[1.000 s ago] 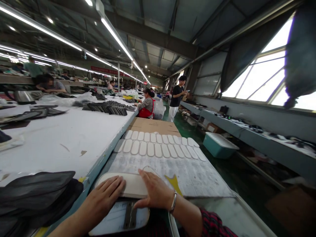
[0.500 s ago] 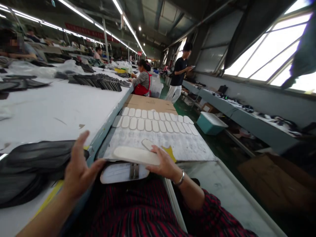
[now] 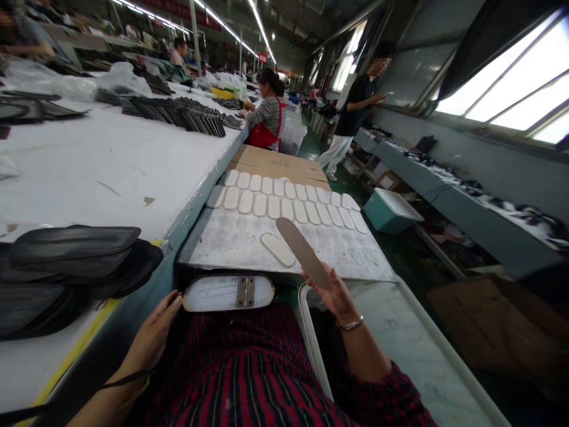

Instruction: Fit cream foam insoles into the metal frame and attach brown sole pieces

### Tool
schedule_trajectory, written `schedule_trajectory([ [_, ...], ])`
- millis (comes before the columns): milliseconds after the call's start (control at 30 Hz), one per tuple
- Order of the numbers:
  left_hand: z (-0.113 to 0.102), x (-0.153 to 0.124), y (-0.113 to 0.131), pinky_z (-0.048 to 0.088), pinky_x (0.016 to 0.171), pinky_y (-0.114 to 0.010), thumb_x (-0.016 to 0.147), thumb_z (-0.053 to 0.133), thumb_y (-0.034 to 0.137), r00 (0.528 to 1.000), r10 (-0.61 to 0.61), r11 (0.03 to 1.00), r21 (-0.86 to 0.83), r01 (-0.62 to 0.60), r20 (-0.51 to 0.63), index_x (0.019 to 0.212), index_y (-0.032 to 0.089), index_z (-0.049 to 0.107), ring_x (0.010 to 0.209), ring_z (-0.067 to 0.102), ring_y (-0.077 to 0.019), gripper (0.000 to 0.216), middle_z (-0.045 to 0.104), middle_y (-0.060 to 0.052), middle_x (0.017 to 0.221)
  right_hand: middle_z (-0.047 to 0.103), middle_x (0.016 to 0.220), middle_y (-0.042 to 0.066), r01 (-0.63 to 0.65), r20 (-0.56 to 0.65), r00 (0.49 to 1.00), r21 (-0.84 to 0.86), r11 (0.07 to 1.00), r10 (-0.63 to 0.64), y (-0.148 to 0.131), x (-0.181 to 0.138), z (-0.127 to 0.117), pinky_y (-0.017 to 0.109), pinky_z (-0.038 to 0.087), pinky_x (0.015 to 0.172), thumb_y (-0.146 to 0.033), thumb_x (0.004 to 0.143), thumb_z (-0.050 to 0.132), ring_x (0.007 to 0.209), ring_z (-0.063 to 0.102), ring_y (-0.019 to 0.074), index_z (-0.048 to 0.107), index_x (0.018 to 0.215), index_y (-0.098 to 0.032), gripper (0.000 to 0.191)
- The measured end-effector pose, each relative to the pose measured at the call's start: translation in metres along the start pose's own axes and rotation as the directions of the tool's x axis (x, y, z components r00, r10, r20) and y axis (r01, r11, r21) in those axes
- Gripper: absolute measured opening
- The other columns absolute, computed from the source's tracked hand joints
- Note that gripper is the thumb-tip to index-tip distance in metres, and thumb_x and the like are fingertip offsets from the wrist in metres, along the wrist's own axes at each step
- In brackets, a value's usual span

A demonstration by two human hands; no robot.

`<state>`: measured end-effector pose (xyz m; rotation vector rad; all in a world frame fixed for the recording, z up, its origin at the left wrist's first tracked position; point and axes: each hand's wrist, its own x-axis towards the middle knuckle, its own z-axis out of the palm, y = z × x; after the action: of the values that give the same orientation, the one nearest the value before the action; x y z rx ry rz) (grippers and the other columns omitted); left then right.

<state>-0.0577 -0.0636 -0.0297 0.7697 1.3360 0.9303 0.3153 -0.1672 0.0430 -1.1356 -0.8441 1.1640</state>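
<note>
My right hand [image 3: 338, 299] is closed on the lower end of a long rounded pad [image 3: 300, 246], tilted up with its grey-brown face showing. Close to my waist lies an oval white plate with a metal hinge [image 3: 208, 295], handwriting faintly visible on it. My left hand [image 3: 157, 332] is at the plate's left end, fingers stretched out and fingertips at its edge; whether they touch it I cannot tell. A single whitish oval pad [image 3: 278, 249] lies on the stained white board [image 3: 226, 240], just left of the held one.
Two rows of oval pads [image 3: 273, 206] cover the board's far part, with cardboard [image 3: 284, 163] behind. A stack of black pieces [image 3: 75, 255] lies on the white table [image 3: 102, 172] at left. A marbled tray-like surface [image 3: 391, 320] is at right. Two people are ahead.
My right hand has moved right and turned the pad from pale side to grey-brown side, tilting it up. My left hand has dropped to the hinged plate's left end. The view has tipped down.
</note>
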Motion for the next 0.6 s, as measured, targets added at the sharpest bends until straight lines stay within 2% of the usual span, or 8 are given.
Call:
schedule_trajectory([
  [133, 0.005, -0.002, -0.004, 0.034, 0.105, -0.035, 0.068, 0.07, 0.039, 0.993, 0.037, 0.999, -0.011, -0.036, 0.115, 0.118, 0.022, 0.056, 0.122, 0.045, -0.0246, 0.055, 0.055, -0.005, 0.127, 0.053, 0.12, 0.011, -0.007, 0.17, 0.985, -0.018, 1.0, 0.01, 0.009, 0.008, 0.017, 0.037, 0.043, 0.087, -0.062, 0.08, 0.049, 0.108, 0.053, 0.0255, 0.044, 0.126, -0.022, 0.061],
  [300, 0.006, -0.003, -0.004, 0.035, 0.104, -0.038, 0.066, 0.069, 0.033, 0.979, 0.044, 0.998, -0.053, -0.034, 0.197, 0.125, 0.019, 0.05, 0.12, 0.046, -0.0264, 0.064, 0.053, -0.007, 0.129, 0.051, 0.122, 0.012, 0.07, 0.391, 0.919, -0.266, 0.961, 0.041, 0.024, 0.019, 0.041, 0.042, 0.037, 0.097, -0.052, 0.077, 0.06, 0.113, 0.048, 0.0255, 0.037, 0.13, -0.02, 0.066],
  [367, 0.005, -0.004, -0.004, 0.036, 0.103, -0.038, 0.067, 0.067, 0.031, 0.982, 0.047, 0.997, -0.07, -0.035, 0.181, 0.122, 0.02, 0.052, 0.119, 0.047, -0.0257, 0.058, 0.055, -0.005, 0.127, 0.051, 0.122, 0.012, 0.155, 0.428, 0.902, -0.427, 0.891, 0.048, 0.029, 0.023, 0.051, 0.043, 0.035, 0.099, -0.047, 0.075, 0.063, 0.114, 0.047, 0.0252, 0.036, 0.131, -0.019, 0.069],
  [467, 0.006, -0.007, -0.002, 0.038, 0.101, -0.038, 0.066, 0.067, 0.032, 0.989, 0.065, 0.996, -0.063, -0.057, 0.134, 0.109, 0.023, 0.062, 0.119, 0.048, -0.0264, 0.044, 0.06, -0.003, 0.121, 0.05, 0.124, 0.011, 0.308, 0.461, 0.886, -0.647, 0.697, 0.037, 0.031, 0.028, 0.064, 0.042, 0.034, 0.101, -0.044, 0.07, 0.069, 0.115, 0.046, 0.025, 0.039, 0.129, -0.017, 0.071],
  [533, 0.009, -0.009, -0.001, 0.041, 0.098, -0.04, 0.07, 0.064, 0.041, 0.992, 0.06, 0.996, -0.071, -0.052, 0.113, 0.101, 0.022, 0.066, 0.117, 0.049, -0.0277, 0.036, 0.063, -0.004, 0.115, 0.049, 0.123, 0.012, 0.384, 0.487, 0.873, -0.718, 0.581, 0.025, 0.032, 0.032, 0.071, 0.042, 0.035, 0.101, -0.043, 0.068, 0.07, 0.115, 0.045, 0.0253, 0.042, 0.127, -0.017, 0.07],
  [600, 0.014, -0.01, -0.002, 0.043, 0.096, -0.042, 0.078, 0.052, 0.052, 0.991, 0.037, 0.994, -0.105, -0.024, 0.125, 0.105, 0.021, 0.065, 0.115, 0.052, -0.028, 0.043, 0.064, -0.005, 0.114, 0.049, 0.122, 0.012, 0.439, 0.518, 0.856, -0.739, 0.51, 0.013, 0.034, 0.035, 0.077, 0.043, 0.035, 0.1, -0.044, 0.067, 0.069, 0.114, 0.044, 0.0256, 0.042, 0.126, -0.016, 0.07],
])
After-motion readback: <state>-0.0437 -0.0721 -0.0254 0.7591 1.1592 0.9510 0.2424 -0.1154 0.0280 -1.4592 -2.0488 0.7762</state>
